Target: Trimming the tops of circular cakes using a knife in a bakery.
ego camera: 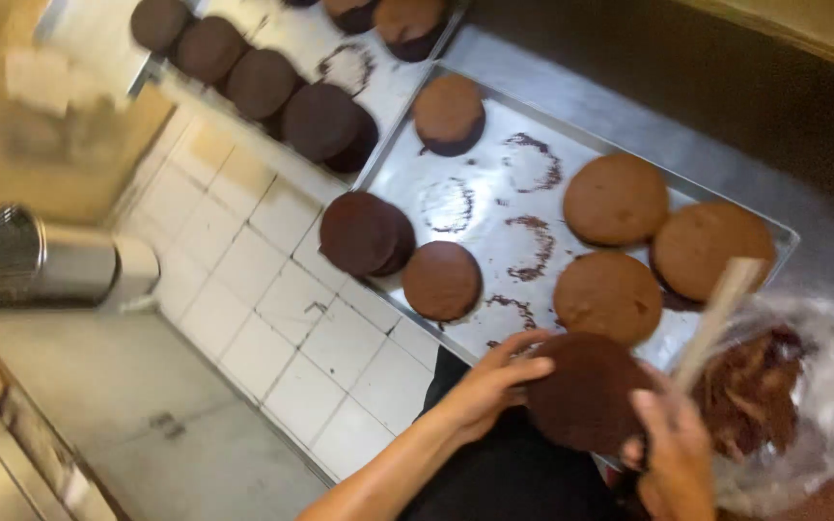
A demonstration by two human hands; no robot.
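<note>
Two bare hands meeting on one dark round chocolate cake layer (586,391) at the near edge of a metal tray (480,178): left hand (489,381) gripping its left rim, right hand (673,449) cupped against its right side, also pinching a pale wooden stick (721,314). Probably light, soft and crumbly; best supported underneath, palms spread wide. More brown layers (615,198) on the tray; crumb-filled plastic bag (803,396) at right.

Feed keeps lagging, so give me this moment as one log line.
left hand: on round brown cake | right hand: under cake, with stick | metal tray: five cakes
</note>
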